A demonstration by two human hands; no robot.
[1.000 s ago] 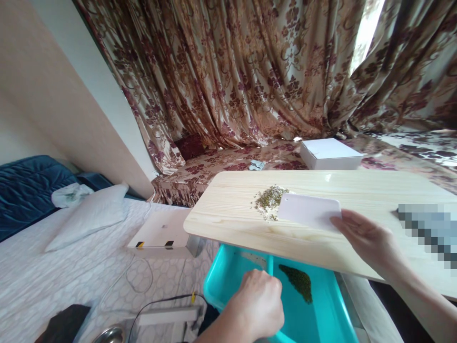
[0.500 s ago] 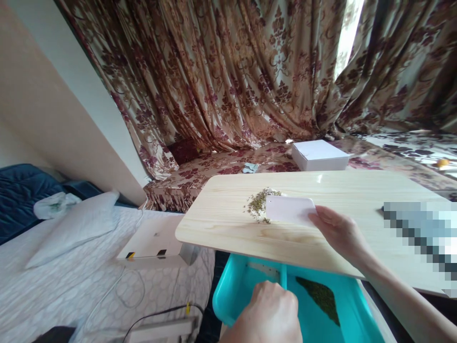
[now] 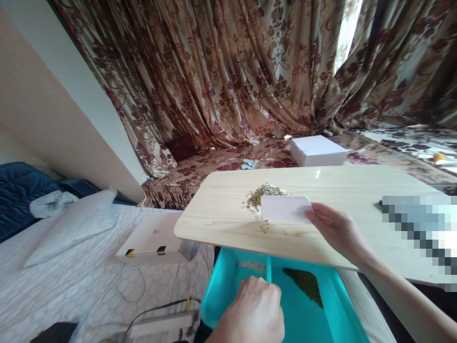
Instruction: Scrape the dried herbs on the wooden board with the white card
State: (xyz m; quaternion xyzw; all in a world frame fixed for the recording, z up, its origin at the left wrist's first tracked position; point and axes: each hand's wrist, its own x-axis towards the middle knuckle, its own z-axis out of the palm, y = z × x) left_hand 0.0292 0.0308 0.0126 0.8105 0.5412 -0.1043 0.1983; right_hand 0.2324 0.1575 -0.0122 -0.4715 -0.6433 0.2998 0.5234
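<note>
My right hand [image 3: 335, 231] is closed on a white plastic scraper card [image 3: 285, 208] that lies on a pale wooden board [image 3: 221, 219]. The card's far-left edge rests against a small heap of green beans mixed with white grains [image 3: 262, 194]. One stray bean sits near the board's front edge. My left hand [image 3: 255, 312] is closed on the divider wall of a turquoise tray [image 3: 217, 295], held below the board's front edge. A patch of green beans [image 3: 303, 283] lies in the tray's right compartment.
A white box [image 3: 317, 150] lies beyond the board on flowered cloth, with heavy flowered curtains behind. On the left are a bed with a white pillow [image 3: 71, 224], a flat white carton [image 3: 153, 236], a cable and a power strip [image 3: 160, 324]. A blurred patch covers the board's right end.
The scraper and my right hand have slid slightly left along the board against the heap. The tray and my left hand have shifted a little beneath the board edge.
</note>
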